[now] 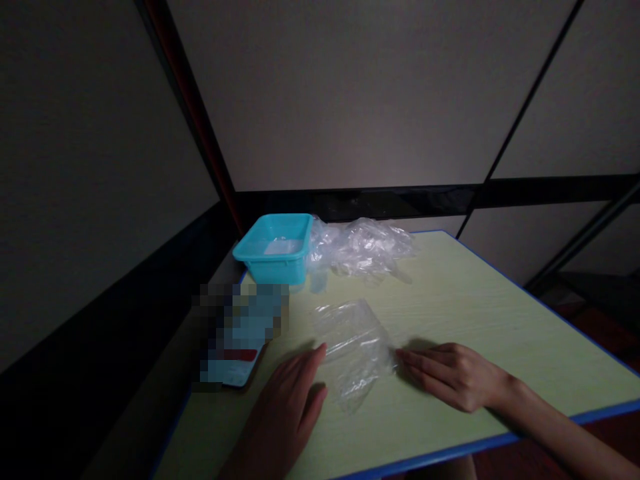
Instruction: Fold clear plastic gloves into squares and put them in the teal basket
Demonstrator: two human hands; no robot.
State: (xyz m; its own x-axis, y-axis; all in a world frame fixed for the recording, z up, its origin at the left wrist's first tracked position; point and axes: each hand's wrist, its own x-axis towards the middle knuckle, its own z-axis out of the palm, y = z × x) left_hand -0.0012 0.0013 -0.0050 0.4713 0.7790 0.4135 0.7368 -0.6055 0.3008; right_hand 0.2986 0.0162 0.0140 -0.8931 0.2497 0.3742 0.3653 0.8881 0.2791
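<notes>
A thin, clear, creased sheet or bag of plastic film (355, 340) lies on the pale yellow-green worktop with blue edging (510, 340), between the two hands and near the front edge. The left hand (295, 400) is loosely spread at the film's left side, thumb parted from the forefinger, whose tip is at or just beside the film's edge; it appears to grip nothing. The right hand (445, 375) has its fingers drawn together and lowered at the film's right edge; whether they pinch the film or only press it, I cannot tell.

For handling this film well, light fingertip pressure at opposite edges should suit best, drawing outward so that the creases ease without the film sliding or tearing. Being see-through, its edges are easily missed, so feeling for them with the fingertips would help.

The heap of crumpled clear plastic (370, 243) lies well beyond, beside the turquoise rectangular plastic basin (277, 271). A flat, dark-edged object (243, 375), mostly blurred out, lies to the left of the film; working clear of it would give the left hand more room.
</notes>
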